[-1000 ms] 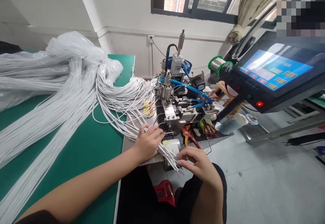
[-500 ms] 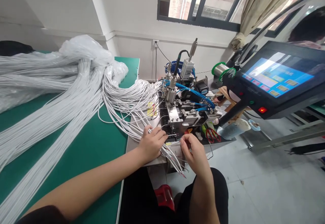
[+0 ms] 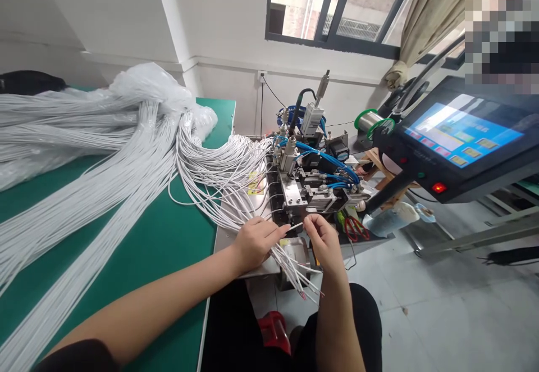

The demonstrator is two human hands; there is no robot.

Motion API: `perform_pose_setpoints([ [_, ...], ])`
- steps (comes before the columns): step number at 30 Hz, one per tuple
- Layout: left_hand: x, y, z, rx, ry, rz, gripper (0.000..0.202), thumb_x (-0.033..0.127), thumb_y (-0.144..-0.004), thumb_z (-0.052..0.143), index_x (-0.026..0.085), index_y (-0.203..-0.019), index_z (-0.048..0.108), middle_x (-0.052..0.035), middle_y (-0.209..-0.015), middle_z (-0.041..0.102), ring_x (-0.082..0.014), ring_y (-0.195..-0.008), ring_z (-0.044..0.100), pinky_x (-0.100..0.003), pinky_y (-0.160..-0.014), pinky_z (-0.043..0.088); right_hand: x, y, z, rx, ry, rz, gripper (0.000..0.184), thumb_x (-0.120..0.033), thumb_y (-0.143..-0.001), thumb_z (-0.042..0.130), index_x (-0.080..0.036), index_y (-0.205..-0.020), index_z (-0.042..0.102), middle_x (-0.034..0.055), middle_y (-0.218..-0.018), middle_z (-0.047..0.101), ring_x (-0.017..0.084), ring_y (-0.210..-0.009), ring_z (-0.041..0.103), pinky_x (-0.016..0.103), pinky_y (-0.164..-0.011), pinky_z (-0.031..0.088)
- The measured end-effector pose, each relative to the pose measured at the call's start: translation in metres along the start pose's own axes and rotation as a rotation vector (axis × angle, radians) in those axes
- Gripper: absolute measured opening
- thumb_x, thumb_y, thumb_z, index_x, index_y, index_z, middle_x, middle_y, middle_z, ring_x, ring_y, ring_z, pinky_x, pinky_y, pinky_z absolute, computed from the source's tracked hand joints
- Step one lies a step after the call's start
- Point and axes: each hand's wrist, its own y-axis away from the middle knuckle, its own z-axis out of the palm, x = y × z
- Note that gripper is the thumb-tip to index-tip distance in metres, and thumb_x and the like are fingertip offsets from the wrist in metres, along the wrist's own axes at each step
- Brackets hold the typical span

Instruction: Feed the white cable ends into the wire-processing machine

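Head view: two bare hands work side by side at the front edge of a small machine [image 3: 311,164], with a green table [image 3: 168,243] on the left.
Left hand [image 3: 257,244]: curled over the cable bundle [image 3: 238,210], its thumb and forefinger reaching along one strand; how hard it presses is hidden by the back of the hand.
Right hand [image 3: 324,241]: thumb and fingertips pinched together on the far end of that strand, the other fingers loosely bent.
Single cable [image 3: 297,227]: a short white length bridges the two hands, nearly straight, just in front of the machine; its very tip is covered by the right fingers.
Bundle's place: it runs from the clear plastic bag [image 3: 145,80] on the table, droops over beside the machine and passes beneath the left palm.
Loose ends [image 3: 300,282]: they fan out below the hands, past the machine's front edge, some with reddish tips.
Cable weight: one strand should be very light; the whole bundle likely drags with noticeable weight.
Cable stiffness: probably springy yet soft enough to curve; a long free end would wag, a short one should point well.
Cable surface: the white jacket looks smooth, so it may slide lengthwise under a loose pinch.
Cable tips: likely the most delicate part, where fine wires could bend or splay.
Best hold: on the jacket just behind the tip, with a second hold further back to take the bundle's pull.
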Motion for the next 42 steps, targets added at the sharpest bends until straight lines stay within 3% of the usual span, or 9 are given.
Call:
perform_pose_setpoints([
  [3, 0.0, -0.001, 0.004, -0.006, 0.028, 0.022, 0.033, 0.012, -0.093, 0.035, 0.013, -0.112, 0.063, -0.005, -0.08, 0.068, -0.0159, -0.072, 0.062, -0.029, -0.067, 0.041, 0.002, 0.0, 0.003, -0.041, -0.097, 0.018, 0.026, -0.042, -0.089, 0.056, -0.019, -0.077, 0.056, 0.0003, -0.07, 0.052, 0.014, -0.064, 0.045, 0.025, -0.058, 0.036],
  [7, -0.001, -0.001, 0.008, -0.056, 0.049, -0.061, 0.032, 0.01, -0.087, 0.039, 0.016, -0.105, 0.065, -0.0047, -0.079, 0.067, -0.0182, -0.075, 0.06, -0.03, -0.066, 0.042, 0.006, 0.0, 0.005, -0.066, -0.144, 0.045, 0.027, -0.044, -0.088, 0.057, -0.019, -0.076, 0.057, 0.0001, -0.069, 0.053, 0.014, -0.062, 0.046, 0.025, -0.057, 0.037],
  [10, 0.0, -0.001, 0.008, -0.145, 0.024, -0.107, 0.034, 0.01, -0.083, 0.042, 0.016, -0.109, 0.063, -0.0045, -0.077, 0.065, -0.0187, -0.073, 0.058, -0.031, -0.068, 0.041, 0.009, 0.0, 0.002, -0.018, -0.002, 0.004, 0.024, -0.041, -0.088, 0.057, -0.019, -0.077, 0.058, 0.0003, -0.07, 0.055, 0.015, -0.063, 0.049, 0.025, -0.058, 0.037],
  [15, 0.003, -0.002, 0.006, -0.294, -0.107, -0.152, 0.045, 0.01, -0.078, 0.05, 0.024, -0.12, 0.059, -0.0031, -0.084, 0.064, -0.0207, -0.082, 0.057, -0.041, -0.087, 0.033, 0.018, -0.006, -0.002, -0.057, 0.217, -0.038, 0.022, -0.036, -0.086, 0.056, -0.018, -0.073, 0.058, -0.0002, -0.067, 0.054, 0.014, -0.061, 0.047, 0.025, -0.058, 0.035],
  [20, 0.004, -0.006, 0.004, -0.426, -0.173, -0.164, 0.055, 0.009, -0.078, 0.052, 0.03, -0.129, 0.054, -0.0036, -0.089, 0.063, -0.022, -0.087, 0.056, -0.043, -0.09, 0.028, 0.036, -0.012, 0.0, -0.157, 0.0, 0.08, 0.023, -0.037, -0.085, 0.056, -0.018, -0.071, 0.053, -0.0022, -0.065, 0.047, 0.013, -0.061, 0.042, 0.024, -0.057, 0.033],
  [25, 0.006, -0.013, 0.005, -0.521, -0.223, -0.161, 0.062, 0.008, -0.077, 0.052, 0.034, -0.133, 0.049, -0.0036, -0.089, 0.062, -0.0239, -0.087, 0.055, -0.046, -0.089, 0.028, 0.052, -0.011, 0.011, -0.115, -0.3, 0.265, 0.026, -0.039, -0.077, 0.061, -0.02, -0.064, 0.049, -0.0061, -0.057, 0.035, 0.011, -0.053, 0.03, 0.024, -0.051, 0.026],
  [30, 0.004, -0.006, 0.006, -0.414, -0.198, -0.175, 0.057, 0.01, -0.076, 0.054, 0.031, -0.129, 0.054, -0.0051, -0.094, 0.064, -0.023, -0.09, 0.055, -0.044, -0.088, 0.03, 0.052, -0.008, 0.015, -0.092, -0.346, 0.328, 0.03, -0.044, -0.074, 0.064, -0.019, -0.065, 0.051, -0.0067, -0.054, 0.036, 0.01, -0.05, 0.029, 0.024, -0.049, 0.024],
  [36, 0.002, 0.005, 0.003, -0.193, -0.164, -0.124, 0.045, 0.008, -0.07, 0.053, 0.02, -0.112, 0.066, -0.0073, -0.11, 0.067, -0.0247, -0.103, 0.056, -0.046, -0.092, 0.028, 0.027, 0.013, -0.009, 0.045, 0.02, 0.161, 0.031, -0.045, -0.083, 0.062, -0.017, -0.073, 0.06, -0.0015, -0.062, 0.05, 0.013, -0.057, 0.042, 0.025, -0.054, 0.032],
  [42, 0.005, 0.003, 0.001, -0.119, -0.154, -0.119, 0.034, 0.009, -0.074, 0.052, 0.018, -0.102, 0.068, -0.0054, -0.104, 0.07, -0.0236, -0.1, 0.058, -0.045, -0.09, 0.029, -0.014, 0.047, -0.034, -0.276, 0.231, -0.028, 0.018, -0.036, -0.087, 0.062, -0.019, -0.087, 0.069, 0.0038, -0.077, 0.064, 0.015, -0.062, 0.051, 0.025, -0.055, 0.037],
])
